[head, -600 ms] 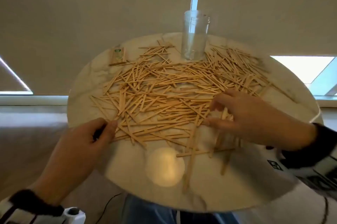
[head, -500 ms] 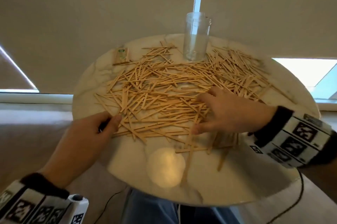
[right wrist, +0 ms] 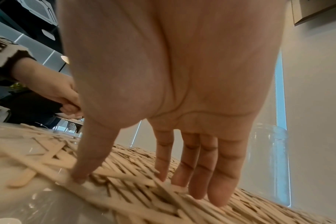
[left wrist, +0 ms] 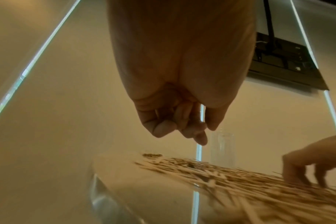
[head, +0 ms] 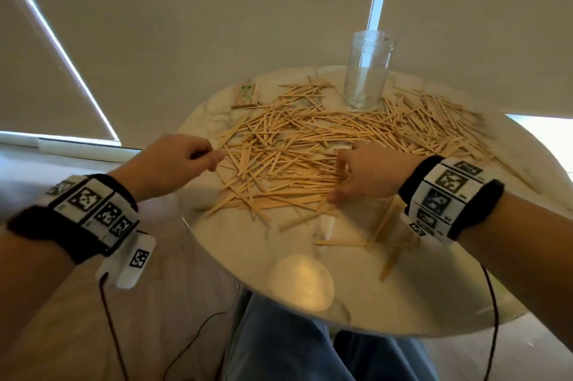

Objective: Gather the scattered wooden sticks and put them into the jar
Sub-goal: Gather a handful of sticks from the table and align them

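Tabletop (head: 273, 244) sticks (head: 294, 145) between hands (head: 173, 163) (head: 369, 176), jar (head: 366, 76) beyond

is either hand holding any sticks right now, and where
Nothing is held. The right hand presses straight fingers onto the sticks; the left hand is curled, empty.

Table (head: 356, 297) carries everything. Wooden sticks (head: 304, 148) spread across it, the bulk lying between the two hands and beyond them.

Left hand (head: 173, 163): at the pile's left edge, above the table rim.

Right hand (head: 369, 176): on the pile's near right part, fingertips (right wrist: 199, 191) down on the sticks.

Jar (head: 367, 73): upright, well beyond the right hand at the far edge, with sticks on both sides of it.

Small block (head: 248, 93): beyond the left hand, at the pile's far left.

Stray sticks (head: 381, 225): behind the right hand, under its wrist.
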### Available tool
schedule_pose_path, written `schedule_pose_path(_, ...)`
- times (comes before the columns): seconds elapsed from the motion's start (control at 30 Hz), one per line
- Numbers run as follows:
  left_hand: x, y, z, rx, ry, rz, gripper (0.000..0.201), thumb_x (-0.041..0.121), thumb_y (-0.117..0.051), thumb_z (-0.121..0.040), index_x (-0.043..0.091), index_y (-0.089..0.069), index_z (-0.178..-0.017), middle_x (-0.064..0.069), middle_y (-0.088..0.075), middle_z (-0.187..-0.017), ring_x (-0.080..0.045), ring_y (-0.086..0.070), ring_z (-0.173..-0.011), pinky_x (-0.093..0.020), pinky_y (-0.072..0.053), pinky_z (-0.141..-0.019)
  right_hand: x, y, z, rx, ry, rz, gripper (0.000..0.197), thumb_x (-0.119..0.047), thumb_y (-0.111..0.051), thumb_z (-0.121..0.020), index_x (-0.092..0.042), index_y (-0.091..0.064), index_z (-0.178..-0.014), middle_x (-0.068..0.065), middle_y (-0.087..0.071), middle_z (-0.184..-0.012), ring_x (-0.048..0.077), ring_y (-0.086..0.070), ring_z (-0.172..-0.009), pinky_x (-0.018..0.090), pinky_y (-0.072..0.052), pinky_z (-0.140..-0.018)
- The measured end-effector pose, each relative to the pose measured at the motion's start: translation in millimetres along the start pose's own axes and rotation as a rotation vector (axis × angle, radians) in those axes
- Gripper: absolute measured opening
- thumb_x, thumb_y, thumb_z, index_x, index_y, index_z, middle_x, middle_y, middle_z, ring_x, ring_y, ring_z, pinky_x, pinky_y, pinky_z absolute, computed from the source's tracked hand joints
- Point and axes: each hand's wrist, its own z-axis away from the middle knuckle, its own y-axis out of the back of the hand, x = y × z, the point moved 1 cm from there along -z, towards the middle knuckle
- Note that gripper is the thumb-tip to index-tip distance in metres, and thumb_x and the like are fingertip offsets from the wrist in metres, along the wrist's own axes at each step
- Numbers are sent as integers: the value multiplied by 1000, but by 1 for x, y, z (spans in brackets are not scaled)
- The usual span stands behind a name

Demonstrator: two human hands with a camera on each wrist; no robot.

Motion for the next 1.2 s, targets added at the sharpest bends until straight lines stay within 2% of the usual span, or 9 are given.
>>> schedule_pose_path(0.23, 15, 9, -60, -65, -33, -116, 39, 48, -47, -101, 21, -69, -85, 1, -64, -73, -18, -60, -67, -28, -41, -59, 8, -2, -1, -37, 77, -6, 100, -83, -71, -57, -30, -48, -138, -1, -46, -129, 25, -46, -118, 47, -46, -100)
schedule_pose_path(0.43, 63, -6, -117, -194, -126, -212, 41, 52, -45, -101, 20, -66, -86, 1, -68, -80, -12, -61, -70, -27, -40, -60, 8, 0, -8, 9, 87, -33, 62, -64, -76, -73, -29, -62, -122, -4, -55, -114, 22, -52, -108, 34, -46, -86)
schedule_pose_path(0.57, 77, -14, -139, -348, -116, -346, 46, 66, -54, -90, 23, -67, -102, 5, -70, -95, -16, -65, -90, -30, -48, -76, 7, 2, -17, 22, 98, -59, 56, -56, -79, -75, -25, -62, -120, -5, -63, -109, 19, -57, -100, 30, -41, -77)
schedule_pose_path(0.7, 71, -45, -138, -512, 3, -583, 123, 85, -69, -57, 29, -21, -156, -12, -26, -159, -33, -38, -139, -49, -38, -112, 7, 7, -21, -3, 111, -50, 55, -48, -78, -81, -21, -59, -126, -1, -64, -114, 17, -50, -93, 28, -40, -78)
schedule_pose_path(0.77, 71, -52, -135, -492, 80, -569, 142, 84, -71, -54, 24, 3, -160, -16, -8, -164, -39, -26, -146, -51, -34, -115, 7, 9, -22, -3, 120, -23, 48, -45, -76, -84, -17, -62, -120, 2, -64, -107, 19, -52, -90, 29, -41, -76)
schedule_pose_path(0.9, 77, -54, -143, -427, 89, -548, 114, 76, -69, -68, 6, -33, -150, -18, -45, -144, -33, -49, -126, -41, -45, -105, 10, 9, -26, 29, 107, 14, 27, -35, -72, -89, -15, -65, -106, 1, -63, -93, 23, -56, -84, 31, -43, -69)
schedule_pose_path(1.07, 78, -55, -147, -304, 226, -561, 116, 79, -70, -64, 5, -35, -146, -20, -40, -144, -38, -50, -126, -45, -46, -100, 15, 11, -30, 60, 87, 28, 14, -16, -57, -93, -13, -65, -105, 7, -66, -99, 25, -57, -84, 28, -40, -68)
schedule_pose_path(1.13, 79, -56, -151, -357, 197, -537, 81, 76, -66, -72, 2, -60, -107, -11, -62, -99, -26, -60, -92, -34, -48, -81, 17, 11, -31, 55, 73, 20, 14, -12, -55, -93, -11, -65, -103, 8, -66, -97, 26, -59, -84, 30, -42, -67)
schedule_pose_path(1.2, 80, -57, -151, -384, 177, -488, 63, 69, -67, -78, 8, -56, -75, -4, -55, -71, -20, -53, -70, -30, -44, -70, 18, 10, -32, 59, 63, 29, 17, -12, -55, -92, -10, -66, -106, 8, -67, -98, 28, -61, -87, 31, -47, -68)
